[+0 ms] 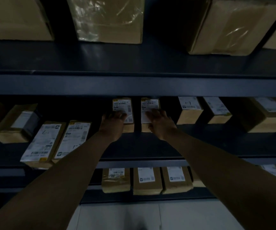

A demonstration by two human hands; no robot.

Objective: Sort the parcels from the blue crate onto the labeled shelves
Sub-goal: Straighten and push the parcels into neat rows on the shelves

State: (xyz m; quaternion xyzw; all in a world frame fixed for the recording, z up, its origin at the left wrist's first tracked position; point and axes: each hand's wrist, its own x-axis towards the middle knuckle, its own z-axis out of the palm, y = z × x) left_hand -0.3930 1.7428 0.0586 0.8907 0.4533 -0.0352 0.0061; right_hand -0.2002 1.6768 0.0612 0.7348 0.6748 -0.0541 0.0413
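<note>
Hands [114,117] [157,116] on two labelled cardboard parcels [123,105] [149,104], seemingly gripping, dark shelf [134,145]

The left hand [115,119] and right hand [157,117] are covering the lower halves of the white labels on two small brown cardboard parcels [123,105] [149,104], whose print is blurring beyond reading, while the large tan boxes [108,19] above are running past the top edge.

Dim light falls on a dark metal rack [134,84] with three tiers, standing over pale floor tiles [192,216].
</note>
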